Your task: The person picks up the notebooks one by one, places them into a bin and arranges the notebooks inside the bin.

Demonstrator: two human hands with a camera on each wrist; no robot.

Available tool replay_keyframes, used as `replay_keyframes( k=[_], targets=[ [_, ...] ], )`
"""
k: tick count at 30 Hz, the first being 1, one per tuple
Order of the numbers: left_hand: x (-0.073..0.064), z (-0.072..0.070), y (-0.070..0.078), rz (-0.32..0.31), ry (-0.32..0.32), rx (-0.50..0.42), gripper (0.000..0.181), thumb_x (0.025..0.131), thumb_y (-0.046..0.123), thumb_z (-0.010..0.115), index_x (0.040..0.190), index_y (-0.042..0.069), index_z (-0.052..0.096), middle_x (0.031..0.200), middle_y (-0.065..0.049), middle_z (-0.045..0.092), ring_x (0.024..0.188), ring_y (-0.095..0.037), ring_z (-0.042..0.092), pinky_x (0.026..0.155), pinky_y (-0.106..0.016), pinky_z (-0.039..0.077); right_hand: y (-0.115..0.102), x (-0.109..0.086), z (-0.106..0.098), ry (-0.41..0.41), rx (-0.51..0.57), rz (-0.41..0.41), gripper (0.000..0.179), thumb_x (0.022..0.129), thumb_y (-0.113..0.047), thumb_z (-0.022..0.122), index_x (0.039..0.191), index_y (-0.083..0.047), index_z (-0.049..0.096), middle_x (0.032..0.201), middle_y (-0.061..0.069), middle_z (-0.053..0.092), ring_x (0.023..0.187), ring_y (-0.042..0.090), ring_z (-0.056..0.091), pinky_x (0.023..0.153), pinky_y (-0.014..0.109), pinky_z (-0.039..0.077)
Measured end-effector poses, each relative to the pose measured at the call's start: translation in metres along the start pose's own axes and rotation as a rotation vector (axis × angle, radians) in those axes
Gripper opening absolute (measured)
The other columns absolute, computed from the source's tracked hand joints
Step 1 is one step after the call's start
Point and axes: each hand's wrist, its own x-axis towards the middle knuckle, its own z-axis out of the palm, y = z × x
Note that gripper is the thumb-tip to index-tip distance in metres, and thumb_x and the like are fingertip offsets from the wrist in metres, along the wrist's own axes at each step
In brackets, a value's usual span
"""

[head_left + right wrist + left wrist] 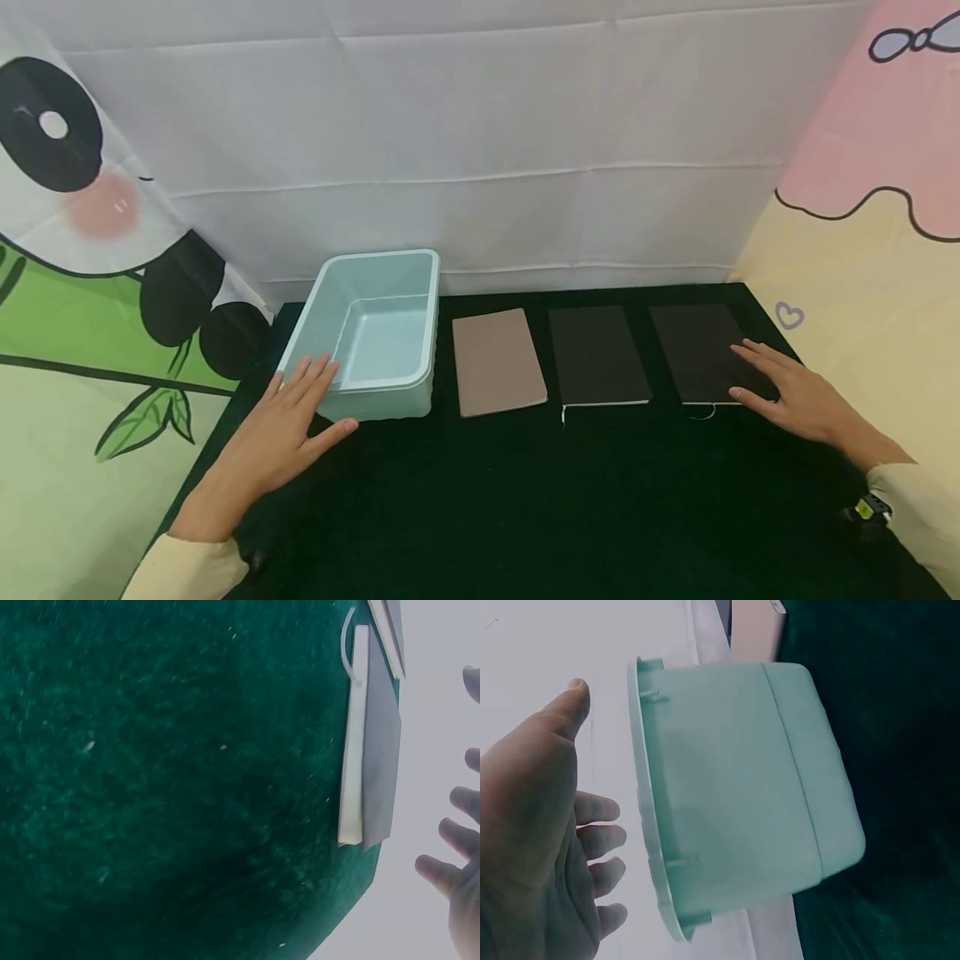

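A light teal plastic bin (381,400) stands at the table's back left with nothing inside. My left hand (281,437) hovers by its near left corner, fingers extended; the left wrist view shows a gap between the hand and the bin's rim (646,802). To the right of the bin lie a pinkish-beige notebook (498,362) and two black notebooks, one in the middle (600,354) and one at the right (697,350). Over the right black notebook's near right corner my right hand (798,400) is held with fingers spread. In the right wrist view that hand (465,847) is apart from the notebook (382,750).
Dark green cloth (510,508) covers the table. A white curtain (510,167) hangs behind it, with cartoon-printed cloth at the left (60,450) and right (885,333). White ribbon bookmarks stick out from the two black notebooks.
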Motion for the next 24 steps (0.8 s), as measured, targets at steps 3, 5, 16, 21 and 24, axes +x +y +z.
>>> replay_keyframes(
  k=[3, 5, 16, 21, 24],
  targets=[
    [-0.003, 0.001, -0.005, -0.004, 0.010, 0.004, 0.087, 0.100, 0.059, 0.055, 0.162, 0.006, 0.023, 0.168, -0.019, 0.022, 0.154, -0.045, 0.018, 0.123, -0.058, 0.005, 0.005, -0.003, 0.001, -0.006, 0.017, 0.005, 0.074, 0.097, -0.037, 0.069, 0.157, -0.010, 0.036, 0.157, 0.032, 0.035, 0.138, 0.059, 0.035, 0.101, 0.078, 0.028],
    [-0.006, 0.001, -0.009, -0.005, 0.013, 0.009, 0.087, 0.100, 0.058, 0.055, 0.162, 0.005, 0.024, 0.168, -0.020, 0.022, 0.154, -0.045, 0.019, 0.123, -0.058, 0.004, 0.008, -0.005, 0.002, -0.010, 0.029, 0.008, 0.072, 0.098, -0.037, 0.068, 0.157, -0.008, 0.037, 0.156, 0.034, 0.035, 0.138, 0.060, 0.034, 0.104, 0.078, 0.026],
    [-0.012, 0.003, -0.030, -0.019, 0.017, 0.008, 0.081, 0.102, 0.054, 0.056, 0.158, 0.000, 0.032, 0.165, -0.023, 0.028, 0.154, -0.045, 0.017, 0.122, -0.060, 0.006, 0.020, -0.014, 0.010, -0.007, 0.034, 0.049, 0.069, 0.099, -0.037, 0.066, 0.154, -0.004, 0.039, 0.154, 0.037, 0.035, 0.134, 0.062, 0.034, 0.108, 0.076, 0.020],
    [-0.013, 0.003, -0.034, -0.019, 0.017, -0.020, 0.077, 0.103, 0.051, 0.056, 0.157, 0.000, 0.036, 0.163, -0.024, 0.032, 0.154, -0.044, 0.017, 0.121, -0.062, 0.010, 0.024, -0.017, 0.012, -0.012, 0.037, 0.053, 0.067, 0.099, -0.036, 0.067, 0.151, -0.002, 0.042, 0.152, 0.038, 0.036, 0.133, 0.063, 0.035, 0.107, 0.076, 0.022],
    [-0.014, 0.004, -0.036, -0.021, 0.031, -0.033, 0.074, 0.103, 0.049, 0.057, 0.156, 0.001, 0.039, 0.162, -0.023, 0.036, 0.154, -0.044, 0.020, 0.121, -0.061, 0.012, 0.025, -0.016, 0.013, -0.009, 0.042, 0.055, 0.067, 0.099, -0.036, 0.067, 0.151, -0.002, 0.042, 0.152, 0.038, 0.036, 0.133, 0.063, 0.035, 0.108, 0.076, 0.021]
  ],
)
